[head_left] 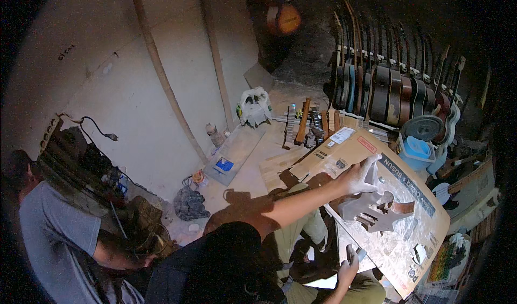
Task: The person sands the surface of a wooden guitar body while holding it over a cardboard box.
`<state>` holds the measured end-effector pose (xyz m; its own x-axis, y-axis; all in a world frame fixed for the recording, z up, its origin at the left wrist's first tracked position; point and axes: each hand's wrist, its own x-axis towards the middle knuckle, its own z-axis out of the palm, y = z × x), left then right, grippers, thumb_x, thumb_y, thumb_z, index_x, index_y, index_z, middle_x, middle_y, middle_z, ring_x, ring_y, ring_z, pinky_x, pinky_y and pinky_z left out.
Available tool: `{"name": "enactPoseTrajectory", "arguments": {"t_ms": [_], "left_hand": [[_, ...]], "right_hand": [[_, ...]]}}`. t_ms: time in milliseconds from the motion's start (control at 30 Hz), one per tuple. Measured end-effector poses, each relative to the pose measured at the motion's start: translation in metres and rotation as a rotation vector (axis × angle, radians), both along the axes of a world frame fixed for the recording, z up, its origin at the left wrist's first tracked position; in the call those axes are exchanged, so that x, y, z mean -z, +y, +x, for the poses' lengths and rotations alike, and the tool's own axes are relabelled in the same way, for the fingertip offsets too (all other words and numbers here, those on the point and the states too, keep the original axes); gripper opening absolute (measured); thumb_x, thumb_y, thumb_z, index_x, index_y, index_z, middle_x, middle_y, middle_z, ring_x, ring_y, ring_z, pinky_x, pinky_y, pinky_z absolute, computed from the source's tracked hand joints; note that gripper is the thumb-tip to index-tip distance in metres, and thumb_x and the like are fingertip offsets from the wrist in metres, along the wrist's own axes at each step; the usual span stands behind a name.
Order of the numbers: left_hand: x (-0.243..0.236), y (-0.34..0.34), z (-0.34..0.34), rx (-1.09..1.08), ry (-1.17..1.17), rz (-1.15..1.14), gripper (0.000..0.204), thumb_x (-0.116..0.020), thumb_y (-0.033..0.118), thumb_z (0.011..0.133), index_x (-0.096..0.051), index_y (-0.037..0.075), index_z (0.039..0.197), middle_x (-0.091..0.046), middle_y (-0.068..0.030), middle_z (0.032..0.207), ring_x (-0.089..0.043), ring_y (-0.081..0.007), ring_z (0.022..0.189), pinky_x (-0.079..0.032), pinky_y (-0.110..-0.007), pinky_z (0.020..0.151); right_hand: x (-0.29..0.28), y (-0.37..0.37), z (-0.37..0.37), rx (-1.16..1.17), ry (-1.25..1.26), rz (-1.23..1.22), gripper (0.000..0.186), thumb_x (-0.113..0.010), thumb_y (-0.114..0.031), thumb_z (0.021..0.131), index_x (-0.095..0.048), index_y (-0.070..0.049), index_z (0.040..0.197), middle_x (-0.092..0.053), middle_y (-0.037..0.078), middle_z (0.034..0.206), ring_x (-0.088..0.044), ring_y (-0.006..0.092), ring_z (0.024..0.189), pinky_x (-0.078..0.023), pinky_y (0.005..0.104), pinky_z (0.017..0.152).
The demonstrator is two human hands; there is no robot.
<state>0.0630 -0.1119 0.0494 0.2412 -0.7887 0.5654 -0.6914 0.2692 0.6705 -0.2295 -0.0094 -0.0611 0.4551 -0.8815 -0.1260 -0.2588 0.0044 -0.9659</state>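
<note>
In front of me, a pale, dusty electric guitar body [371, 212] with cut-out slots rests on a flattened cardboard box [431, 218] strewn with white dust. My left hand [362, 177], whitened over the fingers, is bent at the body's upper edge and seems to grip it; the body partly hides the contact. Lower down, my right hand [348, 267] is closed round a small grey flat piece [361, 254], whose kind I cannot make out. This hand is apart from the guitar body, beside the cardboard's near left edge.
Several guitars [390, 91] stand in a rack at the back right. Before them lie guitar necks [303, 121] and a blue tub [417, 146]. A white plastic bag [255, 106] sits by the wall. At left, another person in a grey shirt [59, 234] sits close by.
</note>
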Motion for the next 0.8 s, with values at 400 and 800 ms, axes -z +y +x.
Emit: {"name": "enactPoseTrajectory", "arguments": {"t_ms": [400, 800], "left_hand": [[-0.045, 0.002, -0.009, 0.058, 0.093, 0.147, 0.039, -0.067, 0.018, 0.082, -0.050, 0.005, 0.115, -0.055, -0.0201, 0.110, -0.058, -0.0350, 0.096, -0.048, -0.042, 0.079], [-0.065, -0.052, -0.024, -0.094, -0.160, 0.249, 0.048, -0.081, 0.041, 0.055, -0.070, -0.001, 0.075, -0.066, -0.0218, 0.078, -0.066, -0.0396, 0.077, -0.054, -0.045, 0.076]], "right_hand": [[0.029, -0.013, -0.018, -0.007, 0.053, 0.036, 0.065, -0.032, 0.020, 0.066, -0.051, 0.013, 0.128, -0.057, 0.024, 0.131, -0.053, 0.0289, 0.127, -0.035, 0.0358, 0.111], [0.015, -0.006, -0.034, -0.295, 0.581, -0.146, 0.046, -0.041, -0.004, 0.089, -0.058, -0.003, 0.132, -0.063, 0.015, 0.128, -0.062, 0.0250, 0.109, -0.048, 0.0341, 0.090]]}}
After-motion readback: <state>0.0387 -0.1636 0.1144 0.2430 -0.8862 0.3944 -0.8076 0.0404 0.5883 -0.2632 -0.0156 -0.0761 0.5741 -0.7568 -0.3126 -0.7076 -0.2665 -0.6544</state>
